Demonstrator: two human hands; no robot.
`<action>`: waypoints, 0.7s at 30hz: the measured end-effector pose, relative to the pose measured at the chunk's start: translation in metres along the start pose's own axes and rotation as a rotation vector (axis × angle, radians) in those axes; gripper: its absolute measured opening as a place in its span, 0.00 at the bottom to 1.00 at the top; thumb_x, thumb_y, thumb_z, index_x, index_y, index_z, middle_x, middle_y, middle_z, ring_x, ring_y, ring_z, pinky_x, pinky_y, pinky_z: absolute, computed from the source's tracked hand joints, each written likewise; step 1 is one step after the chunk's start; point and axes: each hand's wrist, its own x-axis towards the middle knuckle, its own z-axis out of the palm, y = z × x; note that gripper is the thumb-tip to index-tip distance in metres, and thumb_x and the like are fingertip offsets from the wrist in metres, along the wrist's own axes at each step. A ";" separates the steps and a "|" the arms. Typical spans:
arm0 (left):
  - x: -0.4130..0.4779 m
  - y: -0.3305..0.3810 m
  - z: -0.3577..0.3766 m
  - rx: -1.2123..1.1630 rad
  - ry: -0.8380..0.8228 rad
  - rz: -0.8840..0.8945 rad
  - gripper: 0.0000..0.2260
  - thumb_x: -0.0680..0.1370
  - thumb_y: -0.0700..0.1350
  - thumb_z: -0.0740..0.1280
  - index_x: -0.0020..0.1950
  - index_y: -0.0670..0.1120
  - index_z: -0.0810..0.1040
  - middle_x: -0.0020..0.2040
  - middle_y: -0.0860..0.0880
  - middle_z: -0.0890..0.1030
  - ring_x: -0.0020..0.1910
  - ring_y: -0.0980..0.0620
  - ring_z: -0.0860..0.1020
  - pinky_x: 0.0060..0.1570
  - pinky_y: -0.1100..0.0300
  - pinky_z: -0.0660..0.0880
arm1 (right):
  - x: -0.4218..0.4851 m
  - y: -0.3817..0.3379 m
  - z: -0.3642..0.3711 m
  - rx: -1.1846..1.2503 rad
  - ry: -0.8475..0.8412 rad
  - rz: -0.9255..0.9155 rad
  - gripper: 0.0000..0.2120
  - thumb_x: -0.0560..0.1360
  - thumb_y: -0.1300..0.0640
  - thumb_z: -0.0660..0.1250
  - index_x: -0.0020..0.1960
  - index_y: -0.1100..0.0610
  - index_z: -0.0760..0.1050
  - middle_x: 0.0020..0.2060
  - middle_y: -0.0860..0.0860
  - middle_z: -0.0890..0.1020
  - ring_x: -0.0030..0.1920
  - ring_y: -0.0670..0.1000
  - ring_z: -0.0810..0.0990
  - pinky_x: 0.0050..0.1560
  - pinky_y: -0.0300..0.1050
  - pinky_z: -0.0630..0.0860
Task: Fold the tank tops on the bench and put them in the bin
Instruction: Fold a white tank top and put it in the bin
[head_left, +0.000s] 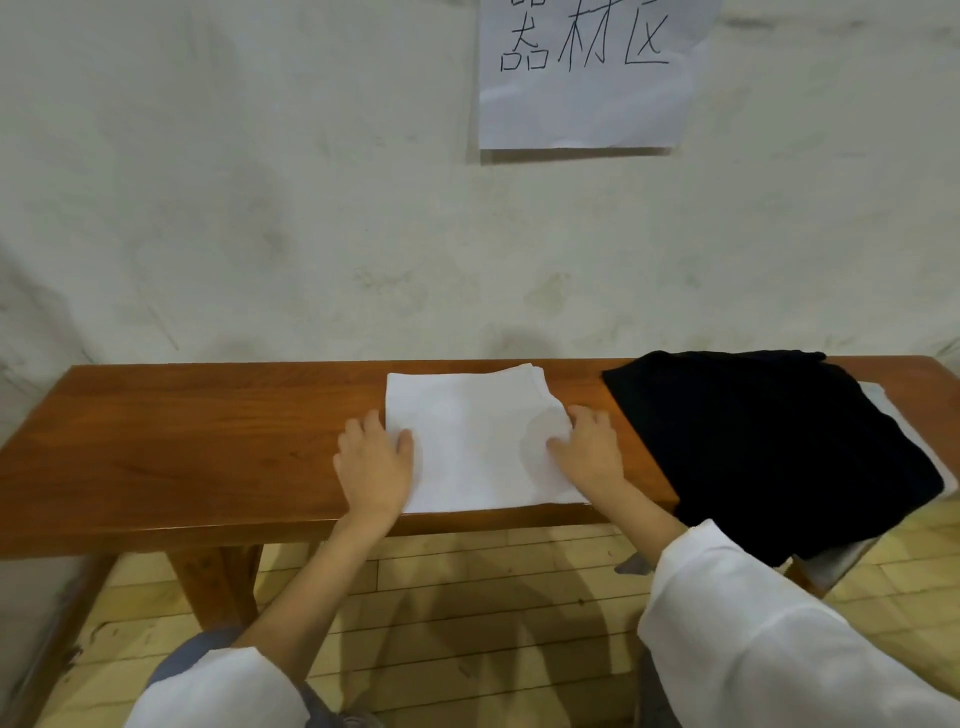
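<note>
Now left hand (374, 462), right hand (587, 449) flat, palms down, pressing white tank top (467, 431) sides

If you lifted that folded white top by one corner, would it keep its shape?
Probably not: the white top looks thin and soft, so it would likely droop open. Lying so flat, it seems light. The black garment nearby sags off the bench.

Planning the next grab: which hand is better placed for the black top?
Right. The right hand touches the white top on the side facing the black top; the left hand is opposite.
</note>
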 end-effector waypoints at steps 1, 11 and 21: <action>0.002 -0.003 -0.003 0.092 -0.010 -0.029 0.18 0.80 0.53 0.61 0.63 0.42 0.73 0.63 0.42 0.72 0.62 0.44 0.70 0.61 0.51 0.67 | 0.003 0.003 -0.002 0.023 -0.020 0.082 0.24 0.77 0.53 0.65 0.69 0.59 0.64 0.65 0.57 0.69 0.62 0.58 0.72 0.60 0.51 0.73; 0.017 0.005 -0.015 -0.010 -0.296 -0.038 0.09 0.80 0.48 0.62 0.49 0.43 0.73 0.49 0.46 0.75 0.44 0.50 0.74 0.40 0.59 0.71 | 0.005 -0.001 0.003 0.060 -0.060 0.173 0.11 0.75 0.50 0.64 0.52 0.57 0.70 0.51 0.55 0.76 0.49 0.54 0.76 0.46 0.47 0.76; 0.028 0.015 -0.045 -0.602 -0.643 -0.220 0.16 0.78 0.35 0.65 0.63 0.49 0.71 0.60 0.48 0.71 0.56 0.48 0.73 0.38 0.61 0.76 | -0.008 -0.004 0.002 0.123 -0.197 -0.141 0.23 0.80 0.62 0.55 0.73 0.48 0.63 0.65 0.56 0.71 0.58 0.55 0.73 0.55 0.40 0.70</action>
